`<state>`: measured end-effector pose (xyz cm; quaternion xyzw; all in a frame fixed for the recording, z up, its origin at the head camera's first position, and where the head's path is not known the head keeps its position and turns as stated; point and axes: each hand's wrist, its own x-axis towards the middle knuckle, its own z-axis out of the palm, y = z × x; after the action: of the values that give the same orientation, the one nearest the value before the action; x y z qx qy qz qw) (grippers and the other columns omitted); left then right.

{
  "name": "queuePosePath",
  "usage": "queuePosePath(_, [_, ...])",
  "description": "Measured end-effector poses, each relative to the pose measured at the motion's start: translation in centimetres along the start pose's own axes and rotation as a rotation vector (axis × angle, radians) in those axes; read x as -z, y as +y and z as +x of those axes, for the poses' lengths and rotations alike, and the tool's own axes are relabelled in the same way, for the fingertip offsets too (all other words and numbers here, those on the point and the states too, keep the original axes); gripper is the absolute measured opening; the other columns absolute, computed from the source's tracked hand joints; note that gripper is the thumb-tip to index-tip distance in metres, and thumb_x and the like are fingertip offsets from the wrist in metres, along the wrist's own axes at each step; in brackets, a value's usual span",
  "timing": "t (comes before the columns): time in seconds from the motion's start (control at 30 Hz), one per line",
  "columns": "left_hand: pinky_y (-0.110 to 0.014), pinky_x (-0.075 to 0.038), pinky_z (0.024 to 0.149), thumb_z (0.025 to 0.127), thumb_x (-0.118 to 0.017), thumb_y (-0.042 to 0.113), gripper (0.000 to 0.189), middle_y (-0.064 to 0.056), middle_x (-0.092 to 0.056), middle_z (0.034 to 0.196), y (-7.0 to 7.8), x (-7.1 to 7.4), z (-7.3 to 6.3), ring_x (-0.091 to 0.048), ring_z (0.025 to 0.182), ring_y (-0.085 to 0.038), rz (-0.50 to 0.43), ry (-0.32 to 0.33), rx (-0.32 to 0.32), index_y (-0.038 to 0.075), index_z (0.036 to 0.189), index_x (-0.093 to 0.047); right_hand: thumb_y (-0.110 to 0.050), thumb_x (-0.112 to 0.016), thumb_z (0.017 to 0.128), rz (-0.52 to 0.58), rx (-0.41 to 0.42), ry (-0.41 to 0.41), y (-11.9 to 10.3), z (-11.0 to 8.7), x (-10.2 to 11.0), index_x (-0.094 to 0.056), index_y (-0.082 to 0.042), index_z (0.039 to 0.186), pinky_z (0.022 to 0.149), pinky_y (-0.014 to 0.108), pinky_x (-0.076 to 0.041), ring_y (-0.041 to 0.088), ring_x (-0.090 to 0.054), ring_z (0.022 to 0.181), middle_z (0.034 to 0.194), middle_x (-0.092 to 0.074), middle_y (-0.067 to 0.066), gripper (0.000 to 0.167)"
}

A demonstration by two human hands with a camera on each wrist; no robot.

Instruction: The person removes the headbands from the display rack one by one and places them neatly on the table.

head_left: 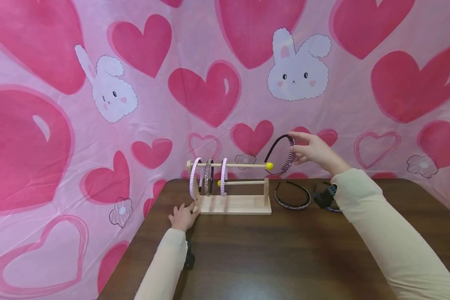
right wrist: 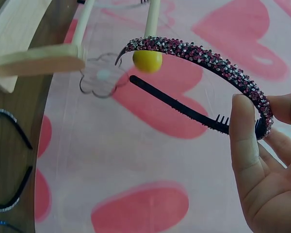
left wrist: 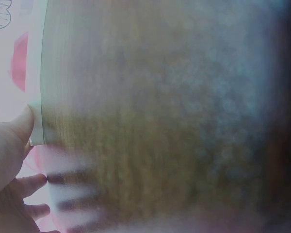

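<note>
My right hand (head_left: 310,149) holds a headband (right wrist: 223,65) between thumb and fingers. The band is black with teeth inside and pink and silver sparkles outside. Its open ends face the yellow ball tip (head_left: 269,166) of the upper rod on a wooden headband stand (head_left: 234,205), seeming close to the ball. At the stand's left end, my left hand (head_left: 182,216) grips the base corner with thumb and forefinger, its other fingers spread. Hanging on the upper rod are a lilac headband (head_left: 193,179), a glittery headband (head_left: 207,178) and another lilac headband (head_left: 223,177).
A sparkly black headband (head_left: 292,207) lies on the dark wooden table (head_left: 247,254), right of the stand. Another headband (head_left: 333,209) lies farther right, partly hidden by the right wrist's camera. The lower rod (head_left: 243,183) also has a yellow ball. A pink heart-patterned cloth (head_left: 206,37) hangs behind.
</note>
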<state>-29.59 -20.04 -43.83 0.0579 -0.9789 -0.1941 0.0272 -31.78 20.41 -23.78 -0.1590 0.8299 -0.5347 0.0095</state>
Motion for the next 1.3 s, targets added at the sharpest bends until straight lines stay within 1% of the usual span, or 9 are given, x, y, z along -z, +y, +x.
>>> queuePosePath(0.3, [-0.066, -0.021, 0.090, 0.092, -0.054, 0.037, 0.050, -0.028, -0.037, 0.136, 0.1, 0.1, -0.1, -0.024, 0.124, -0.052, 0.013, 0.013, -0.014, 0.009, 0.134, -0.050, -0.009, -0.054, 0.093, 0.074, -0.023, 0.005, 1.2, -1.2, 3.0, -0.017, -0.008, 0.147, 0.067, 0.033, -0.053, 0.016, -0.061, 0.071, 0.146, -0.019, 0.025, 0.066])
queuePosePath(0.4, [-0.066, -0.020, 0.090, 0.092, -0.054, 0.036, 0.050, -0.028, -0.036, 0.136, 0.0, 0.2, -0.2, -0.023, 0.125, -0.051, 0.008, 0.010, -0.010, 0.009, 0.134, -0.049, -0.008, -0.053, 0.093, 0.092, -0.035, 0.019, 1.7, -1.6, 3.8, -0.016, -0.007, 0.148, 0.067, 0.032, -0.053, 0.017, -0.062, 0.071, 0.146, -0.018, 0.026, 0.066])
queuePosePath(0.53, [-0.066, -0.020, 0.090, 0.092, -0.054, 0.036, 0.050, -0.029, -0.036, 0.136, 0.1, 0.2, -0.2, -0.023, 0.124, -0.052, 0.005, 0.012, -0.012, 0.008, 0.134, -0.049, -0.007, -0.052, 0.094, 0.102, -0.041, 0.050, 2.5, -2.0, 5.1, -0.013, -0.006, 0.147, 0.068, 0.030, -0.052, 0.013, -0.063, 0.072, 0.146, -0.017, 0.026, 0.066])
queuePosePath(0.7, [-0.066, -0.021, 0.090, 0.092, -0.054, 0.036, 0.050, -0.029, -0.036, 0.136, 0.0, 0.1, -0.1, -0.024, 0.124, -0.052, 0.003, 0.011, -0.014, 0.009, 0.134, -0.049, -0.008, -0.050, 0.095, 0.133, -0.035, 0.074, 3.9, -2.7, 6.7, -0.004, -0.004, 0.147, 0.067, 0.028, -0.052, 0.009, -0.063, 0.072, 0.148, -0.006, 0.028, 0.070])
queuePosePath(0.83, [-0.066, -0.021, 0.090, 0.092, -0.053, 0.037, 0.051, -0.029, -0.036, 0.136, -0.2, -0.1, 0.0, -0.024, 0.124, -0.052, 0.007, 0.007, -0.016, 0.009, 0.134, -0.048, -0.009, -0.052, 0.094, 0.168, -0.037, 0.106, 5.2, -3.4, 7.7, -0.001, -0.003, 0.147, 0.066, 0.027, -0.052, 0.008, -0.062, 0.070, 0.146, 0.002, 0.031, 0.073])
queuePosePath(1.03, [-0.067, -0.020, 0.090, 0.092, -0.053, 0.037, 0.051, -0.029, -0.036, 0.136, -0.2, -0.2, 0.0, -0.023, 0.124, -0.052, 0.006, 0.002, -0.014, 0.009, 0.135, -0.048, -0.007, -0.051, 0.094, 0.207, -0.087, 0.167, 6.8, -4.3, 8.9, 0.001, -0.005, 0.147, 0.066, 0.024, -0.052, 0.005, -0.062, 0.070, 0.145, 0.014, 0.029, 0.074])
queuePosePath(1.17, [-0.067, -0.019, 0.091, 0.092, -0.053, 0.037, 0.051, -0.029, -0.035, 0.136, -0.3, -0.3, 0.1, -0.022, 0.124, -0.053, 0.002, -0.003, -0.012, 0.009, 0.135, -0.047, -0.002, -0.052, 0.092, 0.283, -0.082, 0.198, 9.4, -4.4, 10.3, 0.003, -0.008, 0.147, 0.064, 0.025, -0.052, 0.008, -0.064, 0.068, 0.145, 0.017, 0.026, 0.077])
queuePosePath(1.27, [-0.067, -0.019, 0.091, 0.092, -0.053, 0.037, 0.051, -0.029, -0.035, 0.136, -0.3, -0.3, 0.1, -0.022, 0.125, -0.053, 0.000, -0.002, -0.011, 0.009, 0.135, -0.047, -0.006, -0.059, 0.089, 0.353, -0.023, 0.218, 12.1, -4.2, 11.7, 0.001, -0.013, 0.148, 0.064, 0.028, -0.052, 0.012, -0.066, 0.069, 0.148, 0.015, 0.020, 0.084])
queuePosePath(1.3, [-0.067, -0.019, 0.091, 0.092, -0.053, 0.037, 0.051, -0.029, -0.036, 0.136, -0.3, -0.3, 0.1, -0.022, 0.124, -0.053, 0.001, 0.000, -0.011, 0.010, 0.135, -0.047, -0.006, -0.061, 0.088, 0.413, 0.028, 0.213, 13.3, -4.1, 12.3, -0.006, -0.018, 0.149, 0.064, 0.031, -0.053, 0.016, -0.067, 0.070, 0.151, 0.001, 0.018, 0.083])
